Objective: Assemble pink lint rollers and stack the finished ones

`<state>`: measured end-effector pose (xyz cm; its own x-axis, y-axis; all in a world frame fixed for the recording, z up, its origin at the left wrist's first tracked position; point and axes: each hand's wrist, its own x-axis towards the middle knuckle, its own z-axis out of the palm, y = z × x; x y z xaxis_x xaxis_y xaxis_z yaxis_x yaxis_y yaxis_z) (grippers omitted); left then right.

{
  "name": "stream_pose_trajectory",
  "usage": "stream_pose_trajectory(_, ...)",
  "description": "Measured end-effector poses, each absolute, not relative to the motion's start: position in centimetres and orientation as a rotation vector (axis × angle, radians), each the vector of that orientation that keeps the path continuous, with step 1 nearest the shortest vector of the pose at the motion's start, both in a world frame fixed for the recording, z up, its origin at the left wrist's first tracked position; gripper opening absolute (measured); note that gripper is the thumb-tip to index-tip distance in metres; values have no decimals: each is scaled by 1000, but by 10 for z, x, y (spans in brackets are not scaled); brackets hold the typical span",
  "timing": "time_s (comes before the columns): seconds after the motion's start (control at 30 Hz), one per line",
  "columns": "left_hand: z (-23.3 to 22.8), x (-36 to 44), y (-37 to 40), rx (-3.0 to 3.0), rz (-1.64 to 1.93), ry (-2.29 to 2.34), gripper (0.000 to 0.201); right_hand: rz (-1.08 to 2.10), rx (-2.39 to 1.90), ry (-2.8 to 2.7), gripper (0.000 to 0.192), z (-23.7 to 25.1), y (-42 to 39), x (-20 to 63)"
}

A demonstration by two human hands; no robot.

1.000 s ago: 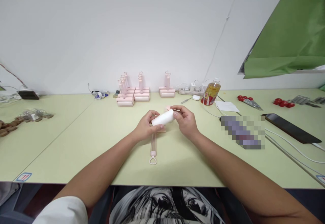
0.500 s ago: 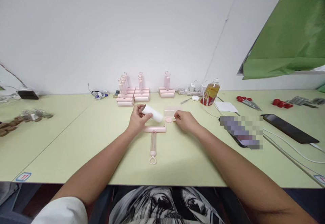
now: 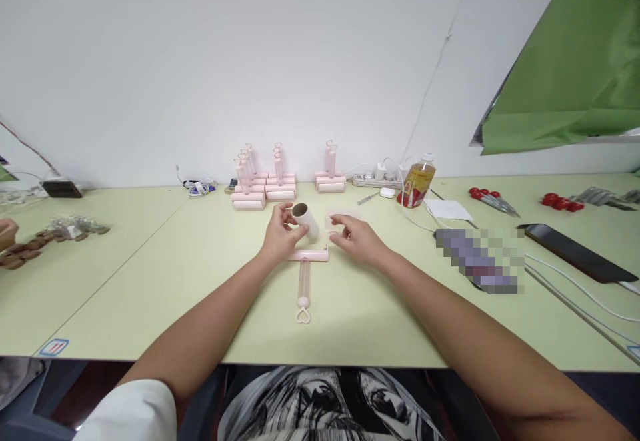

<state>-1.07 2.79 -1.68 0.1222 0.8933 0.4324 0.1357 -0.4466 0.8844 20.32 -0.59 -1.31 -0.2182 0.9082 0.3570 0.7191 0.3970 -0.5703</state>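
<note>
My left hand [image 3: 284,231] is closed around a white lint roller refill [image 3: 309,223], which stands nearly upright with its dark hollow core facing up. Just right of the roll, my right hand [image 3: 356,235] has its thumb and forefinger apart. A pink disc [image 3: 332,232] shows only in part by the right thumb, and whether the thumb touches it is unclear. Below both hands lies a pink lint roller frame [image 3: 315,255] with a clear handle [image 3: 304,284] ending in a heart-shaped loop. A clear pinkish cover [image 3: 353,214] lies behind my right fingers.
Several pink lint rollers [image 3: 249,201] stand along the wall. To the right are a drink bottle [image 3: 417,183], a power strip [image 3: 373,182], phones [image 3: 575,252] and red-ended tools [image 3: 493,201]. Small brown pieces [image 3: 20,252] lie far left, near another person's hand [image 3: 7,233].
The white roll has turned from slanted to nearly upright in my left hand. My right hand has moved left over the pink disc, its fingers parting. Another person's hand has appeared far left.
</note>
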Motion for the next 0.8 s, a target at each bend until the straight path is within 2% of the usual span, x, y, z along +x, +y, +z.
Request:
stream_pose_trajectory(0.1, -16, -3, 15, 1869, 1282, 898, 60, 351, -1173, -2013, 51, -13, -14, 190)
stream_pose_trajectory(0.23, -14, 0, 0, 2007, 1204, 871, 71, 231, -1156, -1902, 38, -4, -17, 192)
stream_pose_trajectory(0.3, -12, -3, -2, 2104, 1186, 957, 63, 171, -1271, -1711, 36, 2, -11, 206)
stream_pose_trajectory(0.43, -12, -15, 3, 2287, 1099, 1086, 30, 78, -1539, -1336, 38, 10, 7, 246)
stream_pose_trajectory(0.63, -12, -26, 14, 2304, 946, 1228, 26, 177, -1713, -1172, 37, -7, 26, 273)
stream_pose_trajectory(0.8, -6, -31, 15, 2393, 800, 1149, 19, 243, -1798, -1225, 34, -22, 32, 274)
